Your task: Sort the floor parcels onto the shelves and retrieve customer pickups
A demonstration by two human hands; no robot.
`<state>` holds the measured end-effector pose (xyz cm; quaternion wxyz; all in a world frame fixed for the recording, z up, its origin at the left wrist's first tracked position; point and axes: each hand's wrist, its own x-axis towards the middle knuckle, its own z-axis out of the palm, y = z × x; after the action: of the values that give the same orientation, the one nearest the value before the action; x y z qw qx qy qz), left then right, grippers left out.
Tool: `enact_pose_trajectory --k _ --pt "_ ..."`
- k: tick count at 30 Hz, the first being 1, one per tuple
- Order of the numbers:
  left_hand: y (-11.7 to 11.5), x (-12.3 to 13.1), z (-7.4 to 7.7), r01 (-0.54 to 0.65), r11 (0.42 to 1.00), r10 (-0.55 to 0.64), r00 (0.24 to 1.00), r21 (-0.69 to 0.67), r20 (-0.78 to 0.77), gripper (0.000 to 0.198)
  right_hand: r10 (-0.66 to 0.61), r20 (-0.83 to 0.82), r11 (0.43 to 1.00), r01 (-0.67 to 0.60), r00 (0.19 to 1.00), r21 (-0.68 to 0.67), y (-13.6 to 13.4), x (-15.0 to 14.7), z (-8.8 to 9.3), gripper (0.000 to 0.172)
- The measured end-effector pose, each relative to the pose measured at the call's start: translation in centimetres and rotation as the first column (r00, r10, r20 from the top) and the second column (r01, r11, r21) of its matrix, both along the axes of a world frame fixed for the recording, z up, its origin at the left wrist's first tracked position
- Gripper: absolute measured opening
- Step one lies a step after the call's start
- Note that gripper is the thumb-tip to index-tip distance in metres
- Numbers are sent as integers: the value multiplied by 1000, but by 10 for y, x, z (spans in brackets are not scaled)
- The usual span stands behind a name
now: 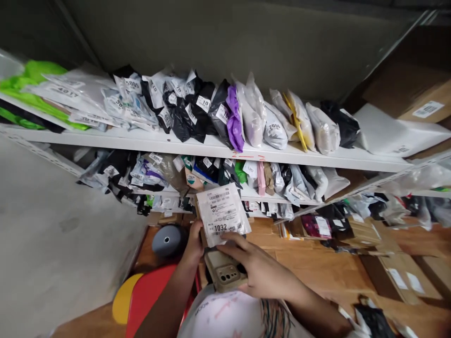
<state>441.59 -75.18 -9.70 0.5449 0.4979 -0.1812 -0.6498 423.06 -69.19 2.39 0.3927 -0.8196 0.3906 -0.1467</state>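
My left hand [193,243] is closed on the left edge of a small parcel [225,206], holding it up with its face tilted towards me. A white label marked 1032, with barcodes and small print, covers that face. My right hand [262,263] grips a phone [215,267] in a beige case, its camera lenses turned up. The phone lies just below the parcel, close to my chest. Fingers of my right hand reach over the lower edge of the label and seem to touch it. The phone's screen is hidden.
Ahead runs a white metal shelf [211,149] lined with bagged, numbered parcels, with more parcels on lower levels. Cardboard boxes [398,277] lie on the wooden floor at right. A red chair [148,293] and a dark round device [168,241] are near my left arm.
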Motion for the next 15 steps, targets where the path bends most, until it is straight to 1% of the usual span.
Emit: enact_pose_trajectory --k 2,4,5,6,7,8,9,10,11,12,13,14,15 --pt "0 -1 -4 21 1000 -21 999 7 -35 26 -48 86 998 45 995 39 9 -1 -2 75" --pt "2 0 -7 52 999 -51 997 11 -60 28 -146 194 984 122 970 129 19 -6 -7 75" --pt "4 1 -7 67 998 -66 996 12 -67 29 -231 261 959 175 937 221 25 -9 -11 77" --pt "6 2 -7 79 997 -78 995 12 -67 29 -333 324 913 217 886 345 31 -13 -16 77" --pt "9 4 -6 86 996 -85 995 11 -57 28 -454 372 838 246 810 487 37 -17 -20 73" --pt "12 5 -5 91 996 -91 995 9 -41 26 -583 397 736 253 709 629 42 -21 -25 66" --pt "15 7 -4 93 996 -93 996 5 -20 23 -704 392 615 232 592 754 47 -24 -29 59" --pt "18 7 -4 95 995 -95 995 1 1 21 -806 358 490 191 472 850 51 -27 -32 53" --pt "20 7 -4 101 995 -101 995 -3 18 21 -881 306 375 137 362 917 55 -29 -34 51" --pt "22 6 -4 110 994 -110 994 -6 28 21 -931 248 277 76 268 958 58 -31 -35 51" --pt "23 4 -6 124 992 -124 992 -6 28 23 -959 198 205 12 202 979 61 -33 -34 52" --pt "24 3 -7 138 990 -138 990 -4 22 25 -970 171 165 -49 172 985 64 -35 -33 55" --pt "25 2 -9 150 989 -150 989 -1 16 28 -972 166 153 -93 164 984 67 -37 -32 57"
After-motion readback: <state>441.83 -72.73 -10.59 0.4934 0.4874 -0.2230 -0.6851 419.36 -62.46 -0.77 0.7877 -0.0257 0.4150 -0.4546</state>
